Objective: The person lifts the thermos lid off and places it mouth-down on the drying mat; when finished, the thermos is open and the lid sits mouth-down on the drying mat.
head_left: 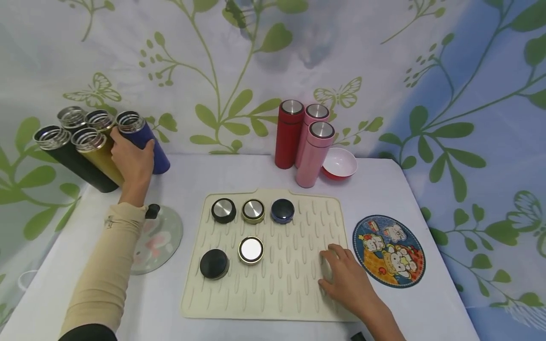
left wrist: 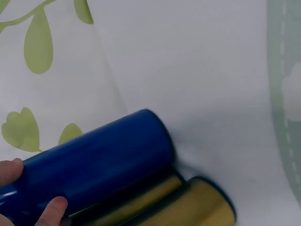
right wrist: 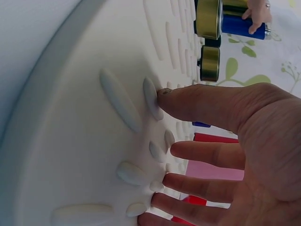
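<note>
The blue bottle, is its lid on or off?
Off. The blue bottle that the left hand holds shows its bare metal neck. A blue-rimmed lid lies on the mat.

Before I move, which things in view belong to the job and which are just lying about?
Likely in the job:
blue bottle, held by the left hand
four other open bottles
five loose lids
ribbed mat, under the lids and right hand
three capped bottles, perhaps

Seemingly lying about:
bowl
cartoon mat
grey mat
</note>
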A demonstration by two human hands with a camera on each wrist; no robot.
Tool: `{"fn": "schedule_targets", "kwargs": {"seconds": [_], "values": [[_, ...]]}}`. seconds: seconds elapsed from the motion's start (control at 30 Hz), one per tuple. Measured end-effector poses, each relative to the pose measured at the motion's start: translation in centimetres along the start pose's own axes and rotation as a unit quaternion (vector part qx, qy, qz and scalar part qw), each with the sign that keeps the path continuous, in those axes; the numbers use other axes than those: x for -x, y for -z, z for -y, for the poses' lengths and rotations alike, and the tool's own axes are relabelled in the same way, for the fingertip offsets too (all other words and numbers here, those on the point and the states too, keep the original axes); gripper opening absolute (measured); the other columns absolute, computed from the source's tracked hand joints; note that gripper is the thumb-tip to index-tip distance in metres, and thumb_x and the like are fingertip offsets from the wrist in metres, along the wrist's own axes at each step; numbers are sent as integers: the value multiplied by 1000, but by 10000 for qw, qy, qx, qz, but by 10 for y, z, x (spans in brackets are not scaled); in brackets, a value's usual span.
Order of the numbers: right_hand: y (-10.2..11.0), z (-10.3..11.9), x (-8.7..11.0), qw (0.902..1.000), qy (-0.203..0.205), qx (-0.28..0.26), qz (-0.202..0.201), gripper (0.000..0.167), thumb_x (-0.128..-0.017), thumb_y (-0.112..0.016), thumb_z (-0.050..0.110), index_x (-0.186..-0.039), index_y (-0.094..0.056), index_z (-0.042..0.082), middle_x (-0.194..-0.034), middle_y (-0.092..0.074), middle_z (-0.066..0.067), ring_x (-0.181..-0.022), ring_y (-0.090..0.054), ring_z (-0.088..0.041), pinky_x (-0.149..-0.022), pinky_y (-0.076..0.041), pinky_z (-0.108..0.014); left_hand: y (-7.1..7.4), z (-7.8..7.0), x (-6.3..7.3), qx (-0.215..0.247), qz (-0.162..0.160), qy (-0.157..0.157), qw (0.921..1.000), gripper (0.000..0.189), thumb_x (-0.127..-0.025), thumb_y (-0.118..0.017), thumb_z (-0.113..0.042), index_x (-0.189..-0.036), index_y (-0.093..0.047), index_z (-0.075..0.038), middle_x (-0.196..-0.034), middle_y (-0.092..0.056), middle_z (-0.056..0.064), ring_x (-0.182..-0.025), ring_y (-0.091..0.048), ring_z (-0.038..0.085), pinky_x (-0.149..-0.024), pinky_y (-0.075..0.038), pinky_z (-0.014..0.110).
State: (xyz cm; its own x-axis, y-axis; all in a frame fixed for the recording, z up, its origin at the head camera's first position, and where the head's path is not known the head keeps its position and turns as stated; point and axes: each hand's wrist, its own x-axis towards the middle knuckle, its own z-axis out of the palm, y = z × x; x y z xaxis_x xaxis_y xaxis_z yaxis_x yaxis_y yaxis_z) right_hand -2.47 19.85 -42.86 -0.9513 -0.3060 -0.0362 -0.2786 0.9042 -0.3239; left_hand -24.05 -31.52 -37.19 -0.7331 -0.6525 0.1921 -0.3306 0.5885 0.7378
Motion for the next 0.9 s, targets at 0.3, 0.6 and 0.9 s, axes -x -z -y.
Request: {"fn": "schedule_targets", "kwargs": {"seconds": [0.3, 0.6, 0.9], "values": [[5, -1, 1, 10000, -21, 36, -38, 61, -67, -92, 24, -120, -68, 4, -132, -56, -18, -115, -55, -38, -90, -51, -51, 5, -14, -1, -723, 410, -7, 9965, 89, -96, -62, -40, -158, -7, -6, -147, -41, 32, -131, -43, 51, -109, -34, 55], [2, -5, 2, 10000, -31, 20, 6, 60, -68, -91, 24, -120, -67, 5, -131, -56, -18, -112, -55, -37, -87, -52, -50, 13, -16, 9, -1258, 1081, -51, 9861, 106, -99, -53, -42, -149, 31, -1, -124, -55, 41, -112, -52, 58, -95, -43, 64], [-3, -3, 0, 9999, 39, 39, -111, 60, -67, -91, 25, -119, -68, 6, -131, -57, -16, -112, -56, -36, -87, -52, -48, 23, -17, 26, -1399, 1322, 21, 9813, 112, -96, -52, -49, -146, 32, 5, -132, -44, 47, -117, -48, 61, -95, -41, 65]]}}
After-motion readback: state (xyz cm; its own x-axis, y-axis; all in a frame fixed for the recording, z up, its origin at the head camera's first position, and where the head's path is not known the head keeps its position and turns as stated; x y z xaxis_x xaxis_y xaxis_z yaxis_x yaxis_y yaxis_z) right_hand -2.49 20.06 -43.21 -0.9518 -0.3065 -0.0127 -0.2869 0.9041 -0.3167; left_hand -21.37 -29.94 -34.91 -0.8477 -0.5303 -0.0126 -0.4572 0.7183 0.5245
